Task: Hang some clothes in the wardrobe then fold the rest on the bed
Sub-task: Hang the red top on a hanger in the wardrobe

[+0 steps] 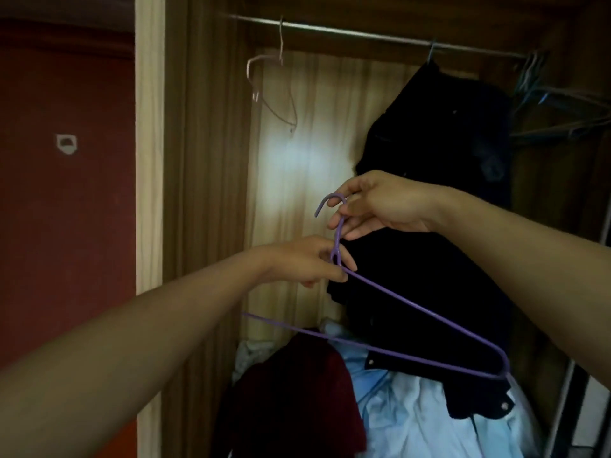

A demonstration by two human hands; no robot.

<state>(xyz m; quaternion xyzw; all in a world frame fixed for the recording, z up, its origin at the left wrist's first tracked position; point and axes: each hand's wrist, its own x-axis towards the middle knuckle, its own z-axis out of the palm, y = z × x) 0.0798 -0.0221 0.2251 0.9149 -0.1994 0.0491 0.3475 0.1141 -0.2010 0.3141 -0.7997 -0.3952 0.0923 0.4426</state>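
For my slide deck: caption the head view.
Left hand and right hand pinch an empty purple wire hanger below the wardrobe's metal rail.

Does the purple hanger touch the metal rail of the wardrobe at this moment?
Apart. In the head view the left hand and right hand hold the purple hanger well below the metal rail; wooden panel shows between.

No readable text, label, brand or number — nothing legible on any surface in view
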